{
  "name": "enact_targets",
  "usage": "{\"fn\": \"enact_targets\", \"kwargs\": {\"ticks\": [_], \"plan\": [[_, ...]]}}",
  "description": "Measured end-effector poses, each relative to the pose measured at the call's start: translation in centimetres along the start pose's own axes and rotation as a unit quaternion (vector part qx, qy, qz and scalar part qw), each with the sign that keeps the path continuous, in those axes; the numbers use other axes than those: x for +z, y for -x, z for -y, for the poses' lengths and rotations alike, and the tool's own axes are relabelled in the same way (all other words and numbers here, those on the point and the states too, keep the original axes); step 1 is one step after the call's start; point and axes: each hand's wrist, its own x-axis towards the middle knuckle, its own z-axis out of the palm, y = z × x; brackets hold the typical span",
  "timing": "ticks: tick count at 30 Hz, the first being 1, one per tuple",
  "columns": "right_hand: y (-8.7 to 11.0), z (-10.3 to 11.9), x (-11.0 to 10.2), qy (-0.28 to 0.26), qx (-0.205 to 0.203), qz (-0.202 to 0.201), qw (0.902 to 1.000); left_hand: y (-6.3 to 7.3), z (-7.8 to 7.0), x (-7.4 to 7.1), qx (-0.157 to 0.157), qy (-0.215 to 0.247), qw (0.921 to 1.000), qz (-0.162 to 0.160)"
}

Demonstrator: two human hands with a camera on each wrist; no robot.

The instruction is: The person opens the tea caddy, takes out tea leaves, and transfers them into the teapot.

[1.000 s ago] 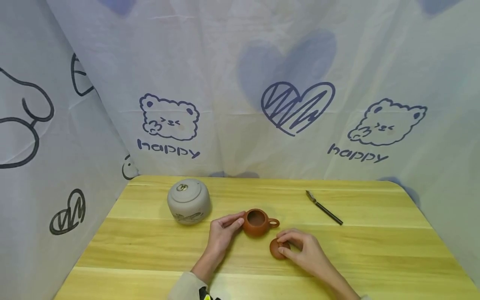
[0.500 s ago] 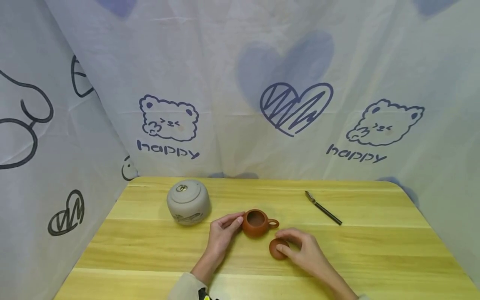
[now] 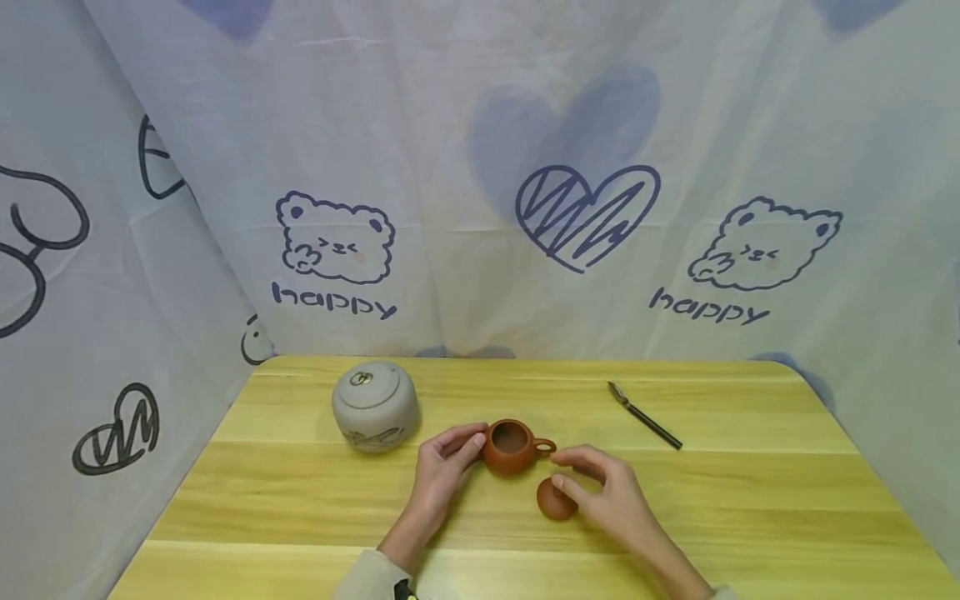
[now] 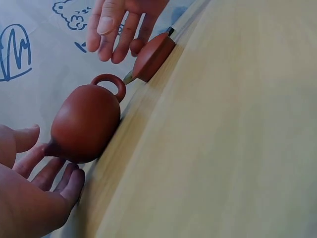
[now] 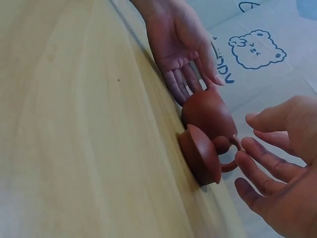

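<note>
A small reddish-brown teapot stands lidless and upright on the table, its dark inside showing in the head view. My left hand is at its spout side, fingers beside the spout and thumb slightly apart from it in the left wrist view. To the right and nearer me, the round teapot lid lies on the wood, knob up. My right hand hovers over the lid's right side with fingers spread, nothing between them. Its fingertips come close to the teapot's loop handle.
A grey lidded jar stands at the back left of the wooden table. Back right lies a slim dark brush-like tool. Printed white cloth hangs behind and on the left.
My right hand has let go of the lid's knob, and its fingers have spread apart towards the teapot handle. The left hand stays by the spout; the lid lies where it was.
</note>
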Motion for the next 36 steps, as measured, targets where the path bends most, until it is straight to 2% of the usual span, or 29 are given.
{"fn": "enact_targets", "kwargs": {"ticks": [5, 10, 17, 21, 25, 29, 32, 36], "plan": [[-0.2, 0.5, 0.2, -0.001, -0.006, 0.000, 1.0000, 0.2, -0.9, -0.2, 0.018, -0.039, 0.9991, -0.006], [-0.5, 1.0, 0.4, 0.007, -0.017, 0.006, 0.9998, 0.3, -2.4, -0.5, 0.053, -0.078, 0.9954, -0.015], [-1.3, 3.0, 0.3, -0.025, -0.066, 0.004, 0.9975, 0.5, -6.1, -1.1, 0.124, -0.106, 0.9865, -0.010], [-2.5, 4.2, 1.3, -0.058, -0.094, 0.011, 0.9938, 0.7, -8.3, -2.2, 0.175, -0.111, 0.9781, -0.021], [-3.7, 5.2, 3.0, -0.086, -0.111, 0.030, 0.9896, 1.1, -9.9, -3.2, 0.222, -0.119, 0.9677, -0.018], [-4.7, 6.2, 4.6, -0.107, -0.106, 0.036, 0.9879, 1.3, -11.0, -4.0, 0.262, -0.136, 0.9552, -0.020], [-5.4, 7.0, 5.5, -0.120, -0.098, 0.031, 0.9874, 1.1, -11.6, -4.6, 0.292, -0.143, 0.9452, -0.034], [-6.4, 7.8, 6.5, -0.146, -0.088, 0.019, 0.9851, 0.7, -12.1, -5.3, 0.316, -0.162, 0.9331, -0.056]]}}
